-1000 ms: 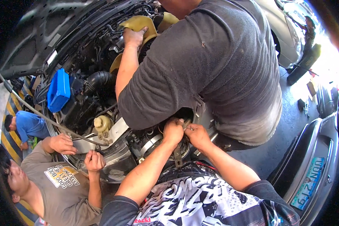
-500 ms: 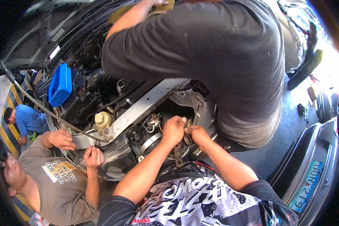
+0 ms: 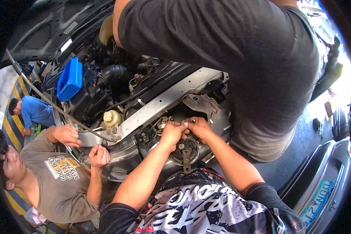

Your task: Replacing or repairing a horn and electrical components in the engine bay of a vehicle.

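Observation:
My left hand (image 3: pixel 173 135) and my right hand (image 3: pixel 201 128) meet at the front of an opened car, both with fingers pinched. Their fingertips nearly touch, and whatever small piece sits in them is too hidden to name. Just below them is a round dark disc, apparently a car horn (image 3: pixel 178 157), with a flat rusty metal bracket (image 3: pixel 187 159) running from its middle toward my shirt. Wiring and a connector (image 3: pixel 162 122) show beside my left hand. Behind the hands runs a silver crossbar (image 3: pixel 160 100).
A co-worker in a dark shirt (image 3: pixel 222 43) leans over the engine bay close ahead. At left, another in a brown shirt (image 3: pixel 62 187) has both hands near the fender. A blue tray (image 3: pixel 70 80) and a cream reservoir cap (image 3: pixel 111 117) sit there. Another car (image 3: pixel 319 179) stands at right.
My hands have lifted away from the disc, which now shows more fully beneath them. The dark-shirted co-worker has shifted right, uncovering more of the crossbar and engine hoses.

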Available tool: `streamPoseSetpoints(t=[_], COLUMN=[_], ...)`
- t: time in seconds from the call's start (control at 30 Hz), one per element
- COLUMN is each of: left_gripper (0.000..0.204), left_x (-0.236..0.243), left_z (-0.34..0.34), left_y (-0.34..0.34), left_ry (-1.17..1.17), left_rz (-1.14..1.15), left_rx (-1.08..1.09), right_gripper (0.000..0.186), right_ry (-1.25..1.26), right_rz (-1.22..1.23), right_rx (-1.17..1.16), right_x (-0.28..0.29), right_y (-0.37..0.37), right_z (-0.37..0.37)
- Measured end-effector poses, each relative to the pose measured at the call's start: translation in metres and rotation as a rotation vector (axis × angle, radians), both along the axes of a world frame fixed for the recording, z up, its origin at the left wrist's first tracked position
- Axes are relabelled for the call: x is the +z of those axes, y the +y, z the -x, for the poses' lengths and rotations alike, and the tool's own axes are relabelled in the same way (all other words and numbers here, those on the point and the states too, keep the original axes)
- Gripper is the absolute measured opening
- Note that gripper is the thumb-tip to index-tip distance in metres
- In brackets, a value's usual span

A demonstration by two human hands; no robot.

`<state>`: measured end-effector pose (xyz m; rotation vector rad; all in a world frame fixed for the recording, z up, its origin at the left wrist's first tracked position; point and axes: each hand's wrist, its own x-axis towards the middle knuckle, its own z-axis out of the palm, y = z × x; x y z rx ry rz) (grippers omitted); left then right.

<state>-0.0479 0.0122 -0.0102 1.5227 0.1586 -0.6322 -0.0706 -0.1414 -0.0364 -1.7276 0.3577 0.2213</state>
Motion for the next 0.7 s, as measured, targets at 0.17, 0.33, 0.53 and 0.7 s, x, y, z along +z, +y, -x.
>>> streamPoseSetpoints(t=[0.17,0.33,0.53,0.7], left_gripper=[0.031,0.032,0.039,0.020], left_x=[0.009,0.004,-0.001,-0.016], left_z=[-0.009,0.002,0.027,0.028], left_y=[-0.008,-0.015,-0.032,-0.028], left_ry=[0.118,0.068,-0.197,-0.364], left_rz=[-0.046,0.005,-0.041,0.053], left_rx=[-0.176,-0.105,0.115,0.227], right_gripper=[0.049,0.050,0.024,0.037], right_ry=[-0.197,-0.327,-0.155,-0.392], right_rz=[0.143,0.436,0.680,0.539], right_rx=[-0.141,-0.047,0.110,-0.012], right_x=[-0.033,-0.007,0.034,0.070], right_y=[-0.010,-0.020,-0.030,-0.015], right_z=[-0.002,0.000,0.007,0.005])
